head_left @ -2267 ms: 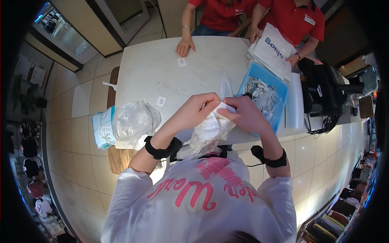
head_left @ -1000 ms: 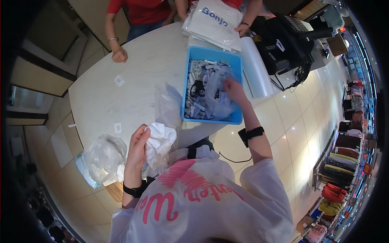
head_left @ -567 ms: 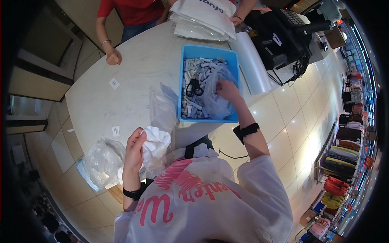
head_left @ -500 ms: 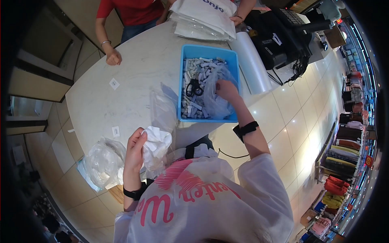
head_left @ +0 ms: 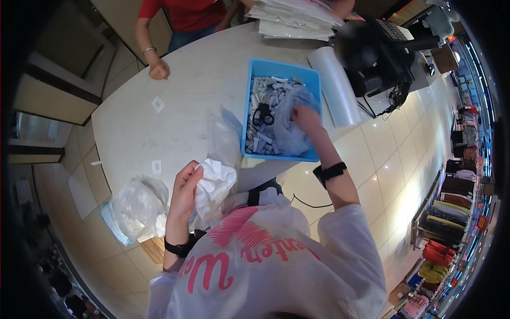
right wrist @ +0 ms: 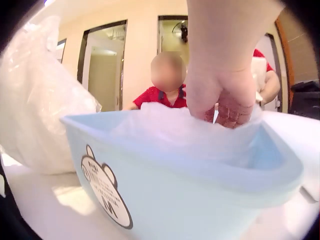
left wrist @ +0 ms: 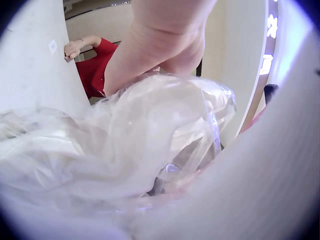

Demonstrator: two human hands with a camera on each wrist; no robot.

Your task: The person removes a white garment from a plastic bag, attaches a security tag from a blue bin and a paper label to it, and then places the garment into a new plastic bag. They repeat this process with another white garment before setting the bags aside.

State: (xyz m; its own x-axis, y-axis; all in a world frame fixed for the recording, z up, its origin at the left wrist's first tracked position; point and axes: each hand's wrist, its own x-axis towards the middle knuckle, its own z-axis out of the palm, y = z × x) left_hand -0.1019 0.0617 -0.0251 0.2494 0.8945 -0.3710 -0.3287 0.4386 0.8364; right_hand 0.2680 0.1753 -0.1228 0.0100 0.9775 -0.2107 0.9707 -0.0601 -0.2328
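In the head view my left hand (head_left: 183,195) grips a crumpled white cloth (head_left: 217,179) in clear plastic, at the table's front edge. That plastic (left wrist: 145,135) fills much of the left wrist view below the hand (left wrist: 160,40). My right hand (head_left: 309,122) reaches into the blue bin (head_left: 246,114), its fingers at a clear bag (head_left: 293,142) lying over small white and grey pieces. Black scissors (head_left: 263,114) lie left of it. The right wrist view shows the hand (right wrist: 222,85) pointing down into the bag (right wrist: 160,125); its fingertips are partly hidden.
A plastic roll (head_left: 336,87) and black equipment (head_left: 372,53) stand right of the bin. Packaged white bags (head_left: 295,21) are at the far edge. A large clear bundle (head_left: 139,207) sits at the left edge. Across the table a person in red rests a hand (head_left: 159,70).
My right hand has left the white cloth and moved right into the bin; my left hand keeps the cloth, now lower left. The printed white bags across the table have shifted and tilted.
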